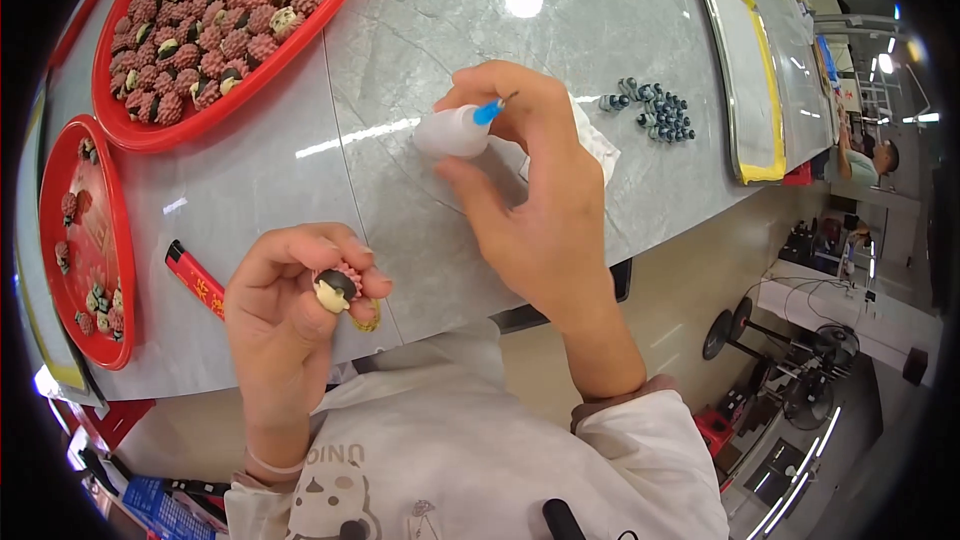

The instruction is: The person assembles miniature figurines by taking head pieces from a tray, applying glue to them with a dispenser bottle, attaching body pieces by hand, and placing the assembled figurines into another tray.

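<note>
My left hand (285,310) pinches a small figurine piece (338,287) between thumb and fingers. The piece has a cream face, black hair and a pink knobbly part behind, and a little yellow-green bit (368,317) shows below it. To the right, my right hand (545,190) has its thumb and fingers around a translucent white squeeze bottle (447,132). A blue tip with a thin metal needle points up and right from the bottle. Beside that hand, partly hidden by it, lies a crumpled white tissue (597,145).
A large red tray (225,130) at the far left is full of pink, black and cream pieces. A smaller red tray (112,240) holds several more. A red-and-black cutter-like tool (195,278) lies nearby. Dark blue-green small parts (662,112) and a yellow-edged framed tray (745,90) sit right.
</note>
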Demonstrator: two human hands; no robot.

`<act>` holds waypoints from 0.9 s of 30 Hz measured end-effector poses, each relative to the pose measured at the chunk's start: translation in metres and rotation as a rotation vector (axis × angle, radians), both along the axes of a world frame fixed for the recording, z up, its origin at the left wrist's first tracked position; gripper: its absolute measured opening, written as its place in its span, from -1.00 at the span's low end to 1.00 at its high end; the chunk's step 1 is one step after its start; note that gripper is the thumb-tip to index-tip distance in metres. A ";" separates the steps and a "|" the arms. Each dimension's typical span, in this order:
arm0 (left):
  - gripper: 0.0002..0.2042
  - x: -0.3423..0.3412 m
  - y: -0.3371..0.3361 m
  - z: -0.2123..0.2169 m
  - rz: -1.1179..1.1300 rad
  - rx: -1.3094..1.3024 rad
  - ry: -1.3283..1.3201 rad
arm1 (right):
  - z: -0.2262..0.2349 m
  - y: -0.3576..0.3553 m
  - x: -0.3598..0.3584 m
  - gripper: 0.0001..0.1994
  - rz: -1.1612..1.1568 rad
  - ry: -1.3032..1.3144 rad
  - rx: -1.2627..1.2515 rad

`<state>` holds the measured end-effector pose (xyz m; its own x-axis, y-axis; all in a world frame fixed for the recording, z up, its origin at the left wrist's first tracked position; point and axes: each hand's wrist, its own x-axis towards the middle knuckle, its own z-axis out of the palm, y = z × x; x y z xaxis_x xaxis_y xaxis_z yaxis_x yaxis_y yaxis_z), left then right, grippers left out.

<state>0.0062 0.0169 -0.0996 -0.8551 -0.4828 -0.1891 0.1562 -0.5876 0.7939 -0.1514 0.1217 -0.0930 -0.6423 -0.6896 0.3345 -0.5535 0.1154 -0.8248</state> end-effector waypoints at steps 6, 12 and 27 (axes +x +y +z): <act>-0.65 -0.002 0.000 0.002 -0.016 0.001 0.004 | 0.032 0.067 -0.059 -0.77 -0.295 0.321 0.331; -0.69 -0.004 0.001 0.006 -0.056 -0.008 0.009 | 0.017 0.081 -0.069 -0.80 -0.366 0.338 0.503; -0.71 -0.005 0.000 0.001 -0.057 0.055 0.117 | 0.011 0.071 -0.014 -0.79 0.247 -0.618 -0.441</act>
